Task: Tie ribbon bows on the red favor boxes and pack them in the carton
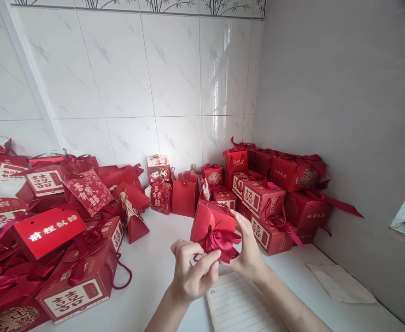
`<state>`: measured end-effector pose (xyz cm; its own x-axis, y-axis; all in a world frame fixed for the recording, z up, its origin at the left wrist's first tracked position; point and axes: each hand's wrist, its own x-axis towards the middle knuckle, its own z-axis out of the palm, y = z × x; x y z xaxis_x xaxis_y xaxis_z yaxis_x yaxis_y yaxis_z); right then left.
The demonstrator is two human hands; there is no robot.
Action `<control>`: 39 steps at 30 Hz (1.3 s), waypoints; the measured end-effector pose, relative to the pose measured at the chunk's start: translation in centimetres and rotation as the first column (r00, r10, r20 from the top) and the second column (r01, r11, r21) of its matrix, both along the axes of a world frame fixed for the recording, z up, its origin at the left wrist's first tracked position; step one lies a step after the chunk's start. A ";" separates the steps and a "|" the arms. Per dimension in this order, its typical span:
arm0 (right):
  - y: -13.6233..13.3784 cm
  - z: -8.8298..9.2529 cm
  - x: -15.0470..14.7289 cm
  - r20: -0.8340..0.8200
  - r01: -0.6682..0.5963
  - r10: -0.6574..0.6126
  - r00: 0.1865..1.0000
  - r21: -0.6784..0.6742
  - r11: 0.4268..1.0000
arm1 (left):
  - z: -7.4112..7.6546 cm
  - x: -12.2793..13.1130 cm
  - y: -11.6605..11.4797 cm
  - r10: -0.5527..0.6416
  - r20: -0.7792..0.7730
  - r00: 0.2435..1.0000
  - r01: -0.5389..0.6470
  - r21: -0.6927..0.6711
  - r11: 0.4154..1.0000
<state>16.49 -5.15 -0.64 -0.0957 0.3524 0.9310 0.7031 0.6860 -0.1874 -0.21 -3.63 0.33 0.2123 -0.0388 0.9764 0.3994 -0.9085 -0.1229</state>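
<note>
Above the table in front of me is a small red gift box (204,219), tilted, with a dark red ribbon bow (219,240) tied on the side facing me. My right hand (247,244) grips the box from its right side, thumb and fingers at its edges. At the bow's lower left is my left hand (195,267), fingers curled and pressed against the ribbon. A bit of ribbon shows between its thumb and forefinger. The palm side of the left hand is partly hidden.
Red gift boxes (74,276) are heaped at the left. More boxes (267,198) are stacked in the right corner, with smaller ones (184,196) along the tiled wall. A lined notebook (237,304) lies under my forearms; a white tissue (340,281) lies at the right.
</note>
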 end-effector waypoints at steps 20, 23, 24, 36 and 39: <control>0.6 -0.9 0.5 0.089 -0.082 0.115 0.989 -0.311 0.947 | 0.5 -0.6 3.0 -0.066 0.706 0.705 0.701 -0.708 -0.087; 0.4 -0.9 0.4 0.084 -0.103 0.144 0.986 -0.373 0.922 | 0.3 -0.6 3.0 -0.106 0.641 0.760 0.644 -0.765 -0.010; 0.4 -0.8 0.4 0.064 -0.115 0.152 0.986 -0.396 0.911 | 0.3 -0.6 3.0 -0.113 0.615 0.781 0.620 -0.784 0.018; 0.0 -0.1 0.4 -0.046 -0.178 0.175 0.983 -0.432 0.884 | 0.2 -0.7 2.8 -0.147 0.494 0.857 0.512 -0.850 0.126; 0.0 -0.3 0.3 -0.070 -0.216 0.207 0.976 -0.452 0.865 | 0.1 -0.6 2.8 -0.124 0.514 0.849 0.527 -0.840 0.129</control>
